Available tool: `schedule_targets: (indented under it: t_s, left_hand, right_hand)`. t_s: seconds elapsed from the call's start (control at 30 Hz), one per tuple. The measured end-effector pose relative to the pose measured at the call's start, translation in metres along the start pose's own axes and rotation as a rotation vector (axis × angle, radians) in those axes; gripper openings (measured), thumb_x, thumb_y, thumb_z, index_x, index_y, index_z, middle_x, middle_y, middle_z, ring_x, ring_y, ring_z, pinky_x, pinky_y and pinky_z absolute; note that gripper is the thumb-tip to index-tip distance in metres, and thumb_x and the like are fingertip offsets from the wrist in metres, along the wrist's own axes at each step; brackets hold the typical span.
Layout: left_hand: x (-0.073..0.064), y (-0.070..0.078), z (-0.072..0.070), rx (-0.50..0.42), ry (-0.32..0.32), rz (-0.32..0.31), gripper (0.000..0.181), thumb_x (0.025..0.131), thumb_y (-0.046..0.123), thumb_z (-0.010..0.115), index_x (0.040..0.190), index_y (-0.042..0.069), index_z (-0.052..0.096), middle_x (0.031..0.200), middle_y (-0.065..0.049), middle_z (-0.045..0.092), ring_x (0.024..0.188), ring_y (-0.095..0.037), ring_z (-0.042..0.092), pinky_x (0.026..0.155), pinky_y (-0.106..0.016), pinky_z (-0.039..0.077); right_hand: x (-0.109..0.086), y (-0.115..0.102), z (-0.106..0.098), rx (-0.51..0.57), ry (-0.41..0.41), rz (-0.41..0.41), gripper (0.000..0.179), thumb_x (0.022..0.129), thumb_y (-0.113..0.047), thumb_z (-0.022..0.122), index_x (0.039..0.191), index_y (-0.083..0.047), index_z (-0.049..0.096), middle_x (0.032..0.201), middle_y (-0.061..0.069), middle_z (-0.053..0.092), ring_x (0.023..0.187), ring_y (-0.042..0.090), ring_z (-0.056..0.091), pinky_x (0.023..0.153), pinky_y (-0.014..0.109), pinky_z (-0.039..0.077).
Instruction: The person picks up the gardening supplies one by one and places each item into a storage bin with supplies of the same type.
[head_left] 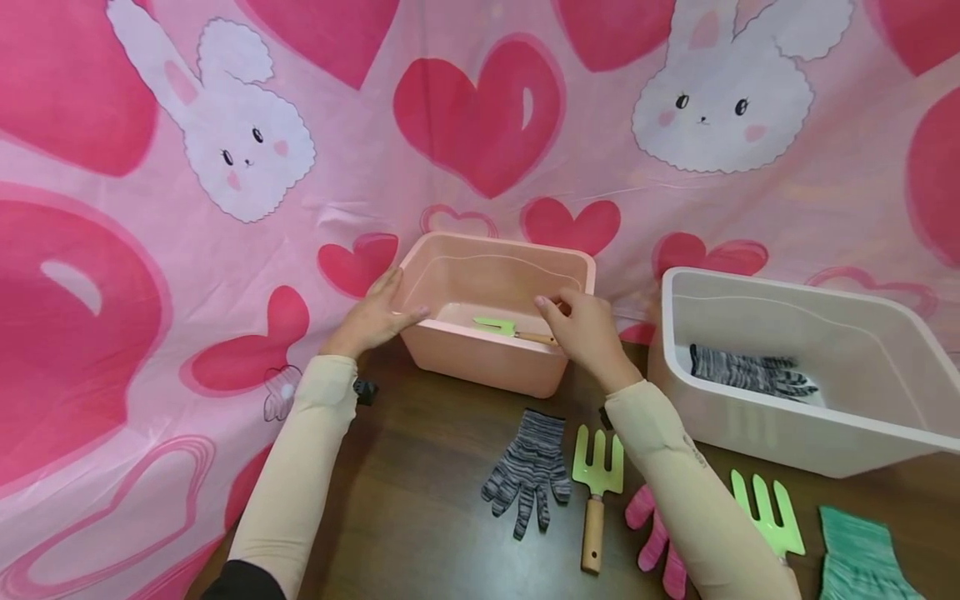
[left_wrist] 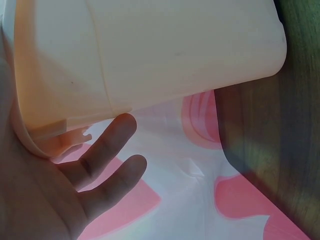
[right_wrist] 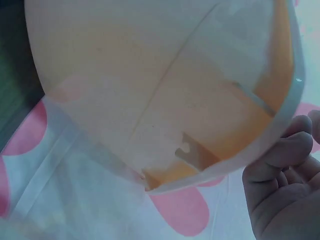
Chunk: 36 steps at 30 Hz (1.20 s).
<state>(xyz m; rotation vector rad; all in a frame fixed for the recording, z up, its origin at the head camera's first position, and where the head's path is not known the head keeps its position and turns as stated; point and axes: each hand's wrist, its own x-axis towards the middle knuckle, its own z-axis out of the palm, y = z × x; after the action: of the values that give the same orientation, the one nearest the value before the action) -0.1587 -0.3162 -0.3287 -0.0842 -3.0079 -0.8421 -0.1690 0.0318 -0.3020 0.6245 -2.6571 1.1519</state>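
Observation:
My left hand (head_left: pixel 371 319) is at the left end of a pink plastic bin (head_left: pixel 480 358). Its thumb lies over the front rim, and straight fingers (left_wrist: pixel 112 142) reach down the outer wall. Over the bin's right front corner is my right hand (head_left: pixel 588 333), fingers curled, with nothing showing in its grasp. In the right wrist view its bent fingers (right_wrist: pixel 280 160) overlap the rim's edge. Below this hand, a small garden tool (head_left: pixel 495 326) with a green head and wooden handle lies on the bin floor, its handle end close to the fingertips.
A larger white bin (head_left: pixel 787 433) at right holds a grey striped glove (head_left: pixel 750 372). On the brown table (head_left: pixel 420 500) lie another grey glove (head_left: pixel 531 467), a green hand fork (head_left: pixel 596 475), a pink glove (head_left: pixel 656 533), a second fork (head_left: pixel 772 517) and a green glove (head_left: pixel 862 550). Behind hangs patterned pink cloth (head_left: pixel 360 167).

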Motion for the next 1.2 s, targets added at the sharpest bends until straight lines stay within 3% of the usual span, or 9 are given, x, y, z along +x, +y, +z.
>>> schedule_targets:
  t_s: [0.3,0.47,0.63,1.2]
  left_hand:
    - [0.000,-0.001,0.000,0.001,0.003,0.005,0.107,0.090,0.069,0.058,0.163,0.008,0.010,0.168,-0.011,0.010,0.153,-0.031,0.009,0.119,-0.053,0.018]
    - [0.001,-0.002,0.001,0.001,0.010,-0.001,0.108,0.089,0.070,0.059,0.163,0.009,0.010,0.168,-0.011,0.010,0.153,-0.031,0.011,0.119,-0.054,0.019]
    - [0.001,-0.003,0.002,-0.007,0.017,-0.003,0.107,0.089,0.069,0.060,0.163,0.008,0.011,0.168,-0.012,0.011,0.153,-0.032,0.011,0.120,-0.053,0.018]
    - [0.001,-0.003,0.003,-0.019,0.012,0.005,0.109,0.089,0.070,0.060,0.163,0.007,0.010,0.169,-0.011,0.008,0.153,-0.031,0.009,0.120,-0.054,0.016]
  right_hand:
    - [-0.028,0.003,-0.007,0.047,-0.009,0.016,0.028,0.100,-0.035,0.063,0.096,-0.008,0.071,0.074,0.006,0.060,0.073,0.025,0.053,0.063,0.037,0.047]
    - [-0.042,0.009,-0.008,0.008,0.034,-0.010,0.025,0.099,-0.031,0.066,0.092,-0.008,0.072,0.075,0.004,0.063,0.071,0.024,0.053,0.063,0.037,0.044]
    - [-0.056,0.014,-0.009,-0.002,0.043,0.024,0.021,0.098,-0.030,0.067,0.094,-0.011,0.072,0.075,0.002,0.062,0.070,0.023,0.053,0.061,0.036,0.044]
    - [-0.109,0.031,-0.010,-0.023,-0.034,0.098,0.012,0.097,-0.022,0.069,0.091,-0.012,0.071,0.067,-0.001,0.056,0.059,0.017,0.049,0.054,0.033,0.045]
